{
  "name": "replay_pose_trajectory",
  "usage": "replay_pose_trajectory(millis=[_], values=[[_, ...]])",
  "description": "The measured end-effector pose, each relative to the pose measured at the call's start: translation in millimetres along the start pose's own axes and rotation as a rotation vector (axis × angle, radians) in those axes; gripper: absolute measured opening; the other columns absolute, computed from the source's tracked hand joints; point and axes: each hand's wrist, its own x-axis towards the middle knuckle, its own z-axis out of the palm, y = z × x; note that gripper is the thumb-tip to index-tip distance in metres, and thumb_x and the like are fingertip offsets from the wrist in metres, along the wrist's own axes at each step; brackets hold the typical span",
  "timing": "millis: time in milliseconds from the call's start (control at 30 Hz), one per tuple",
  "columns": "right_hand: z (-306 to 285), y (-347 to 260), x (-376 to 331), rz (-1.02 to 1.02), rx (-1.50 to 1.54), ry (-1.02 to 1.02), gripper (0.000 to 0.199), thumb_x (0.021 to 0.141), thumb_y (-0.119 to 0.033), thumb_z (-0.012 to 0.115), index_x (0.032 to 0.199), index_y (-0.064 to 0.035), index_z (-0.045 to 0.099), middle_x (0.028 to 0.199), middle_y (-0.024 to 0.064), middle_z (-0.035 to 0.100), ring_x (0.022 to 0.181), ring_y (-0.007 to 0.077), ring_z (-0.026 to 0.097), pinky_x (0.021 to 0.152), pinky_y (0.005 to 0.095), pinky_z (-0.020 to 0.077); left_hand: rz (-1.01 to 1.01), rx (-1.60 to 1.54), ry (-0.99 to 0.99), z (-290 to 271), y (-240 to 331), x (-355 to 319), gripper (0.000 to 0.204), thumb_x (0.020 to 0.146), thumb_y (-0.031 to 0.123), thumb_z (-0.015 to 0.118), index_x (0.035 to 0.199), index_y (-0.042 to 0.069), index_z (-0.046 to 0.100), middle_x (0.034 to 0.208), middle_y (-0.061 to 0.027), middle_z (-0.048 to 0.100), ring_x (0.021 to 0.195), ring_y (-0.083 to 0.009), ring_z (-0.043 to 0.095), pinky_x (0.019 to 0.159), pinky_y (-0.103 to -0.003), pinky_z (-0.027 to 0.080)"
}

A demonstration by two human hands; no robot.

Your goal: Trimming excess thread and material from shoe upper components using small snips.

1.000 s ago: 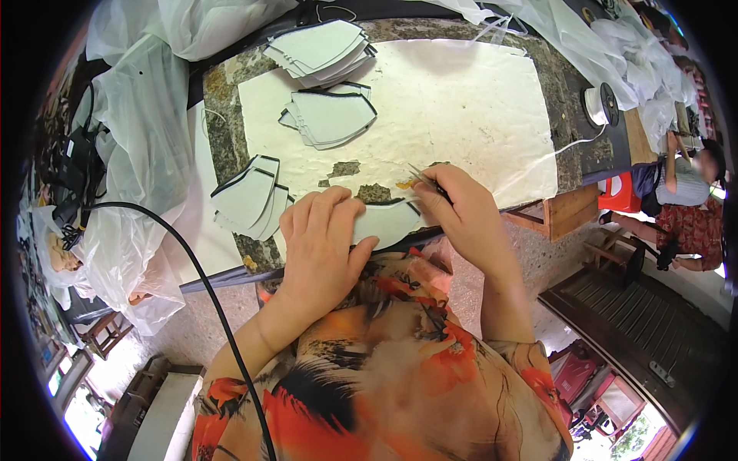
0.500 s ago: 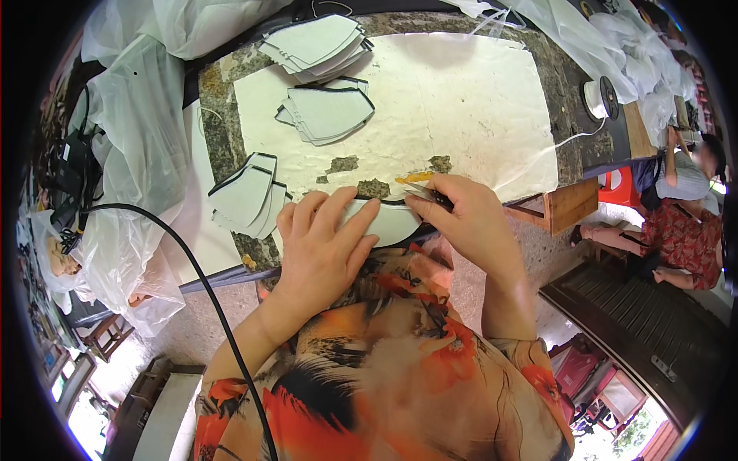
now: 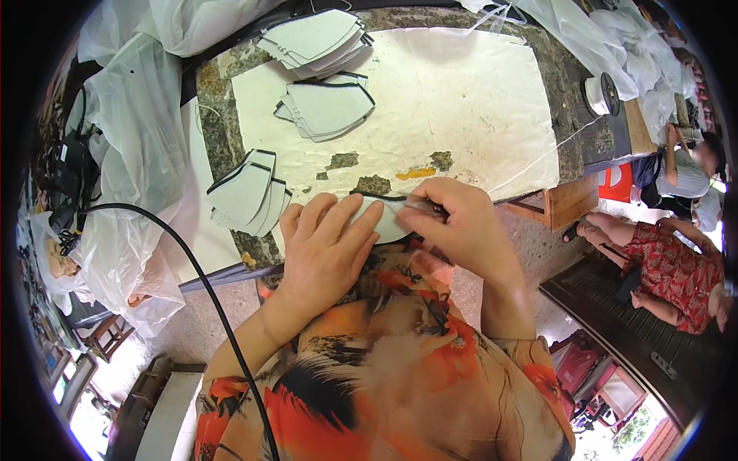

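Note:
A white curved cut piece [image 3: 390, 221] with a black far edge lies at the table's near edge. My left hand [image 3: 327, 244] rests flat on its left part with the fingers spread, pressing it down. At the piece's right end, my right hand [image 3: 461, 227] is closed around a small dark-handled tool [image 3: 438, 208]; most of the tool is hidden by the fingers. The right fingertips touch or nearly touch the piece's edge. Left of my left hand, a fan of similar black-edged pieces [image 3: 244, 201] lies on the table.
Two more stacks of black-edged pieces, a far stack [image 3: 315, 38] and a nearer stack [image 3: 329, 111], lie on the worn white sheet [image 3: 461, 100]. A white thread spool [image 3: 600, 95] stands at right, its thread trailing. A black cable [image 3: 196, 269] crosses at left. People sit at right.
My right hand has turned and drawn in, so the tool's pointed metal tip no longer shows. The left hand stays on the piece. At right, the person in red has shifted.

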Motion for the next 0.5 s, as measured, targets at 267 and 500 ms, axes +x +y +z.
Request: replay_pose_trajectory(millis=[267, 500], values=[[-1.6, 12.6, 4.5, 0.147, -0.13, 0.005, 0.029, 0.087, -0.026, 0.072, 0.092, 0.0015, 0.065, 0.078, 0.0148, 0.062, 0.071, 0.0278, 0.059, 0.066, 0.0369, 0.0473, -0.01, 0.007, -0.037, -3.8, 2.7, 3.1, 0.04, 0.085, 0.02, 0.078, 0.125, 0.021, 0.072, 0.122, -0.0022, 0.062, 0.116, -0.0258, 0.054, 0.1, -0.045, 0.035], [-3.3, 17.0, 8.8, 0.142, -0.217, -0.001, 0.03, 0.086, -0.028, 0.072, 0.093, 0.0005, 0.065, 0.081, 0.0172, 0.064, 0.075, 0.0337, 0.062, 0.068, 0.0407, 0.0478, 0.01, -0.003, -0.151, -11.7, 5.3, 15.8, 0.042, 0.084, 0.016, 0.076, 0.125, 0.022, 0.071, 0.12, -0.0054, 0.059, 0.116, -0.0295, 0.052, 0.101, -0.046, 0.035]])
